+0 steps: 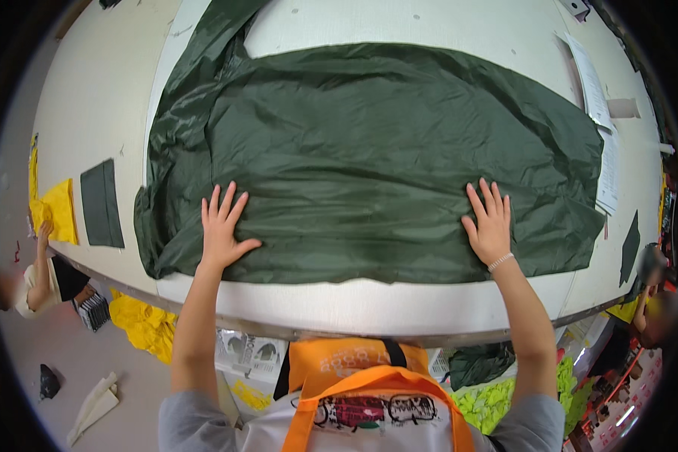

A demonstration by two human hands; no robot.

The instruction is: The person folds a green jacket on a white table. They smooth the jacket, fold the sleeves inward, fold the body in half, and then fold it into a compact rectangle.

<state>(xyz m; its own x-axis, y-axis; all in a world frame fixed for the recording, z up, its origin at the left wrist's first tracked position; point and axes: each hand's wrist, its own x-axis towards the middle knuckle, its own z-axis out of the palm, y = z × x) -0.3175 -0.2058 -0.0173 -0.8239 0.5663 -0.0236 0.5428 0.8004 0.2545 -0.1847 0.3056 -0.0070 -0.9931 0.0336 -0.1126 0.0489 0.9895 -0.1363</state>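
Observation:
A large dark green piece of thin, shiny fabric [354, 143] lies spread over the white table [369, 307], creased across its middle. It looks like part of a garment, with a long strip running off at the far left. My left hand [222, 227] rests flat on the near left part of the cloth, fingers spread. On the near right part lies my right hand [490, 226], also flat with the fingers apart and a bracelet at the wrist. Neither hand grips the fabric.
Left on the table lie a dark fabric rectangle [101, 203] and yellow cloth [59, 211], which a co-worker's hand [44, 230] touches. Paper sheets [591, 83] and a small dark piece [630, 248] lie right. Below the table edge are yellow fabric [145, 324] and lime-green fabric [490, 405].

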